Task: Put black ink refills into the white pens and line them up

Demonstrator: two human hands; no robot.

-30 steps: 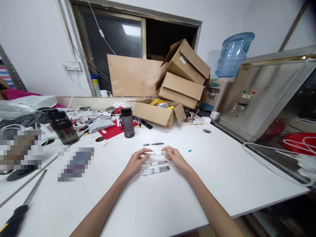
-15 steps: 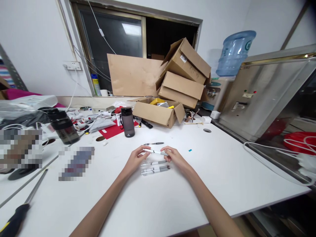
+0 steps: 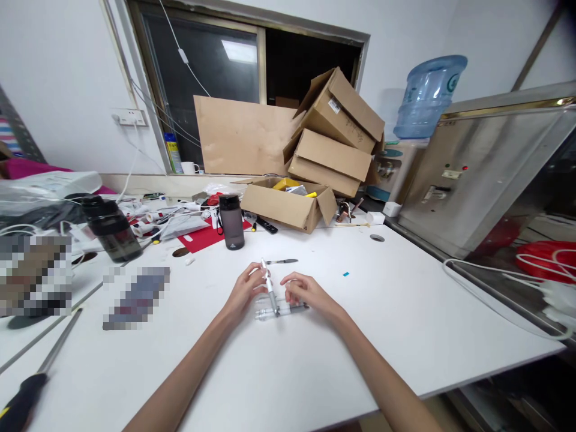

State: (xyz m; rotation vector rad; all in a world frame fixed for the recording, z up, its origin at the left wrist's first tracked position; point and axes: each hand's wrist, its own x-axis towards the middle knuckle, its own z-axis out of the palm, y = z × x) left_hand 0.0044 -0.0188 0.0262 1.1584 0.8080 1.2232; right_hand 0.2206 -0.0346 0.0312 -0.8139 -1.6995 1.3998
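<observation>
My left hand [image 3: 244,293] pinches a white pen [image 3: 271,291] with a grey end, tilted so its grey end points down toward me. My right hand [image 3: 312,293] is off to the right of that pen, fingers loosely curled but apart, with nothing visible in them. Beneath the held pen, similar white-and-grey pens [image 3: 261,315] lie side by side on the white table [image 3: 279,372], partly covered by the held pen and my right fingers. A slim dark pen [image 3: 285,261] lies just beyond my hands.
A dark bottle [image 3: 231,223] stands behind my hands, near an open cardboard box [image 3: 279,207]. A screwdriver [image 3: 58,345] lies at the left and a small blue piece [image 3: 346,274] at the right. Cables and clutter cover the back left.
The pen has turned from lying crosswise between both hands to pointing toward me, held by my left hand alone. My right hand has let go of it and moved slightly apart.
</observation>
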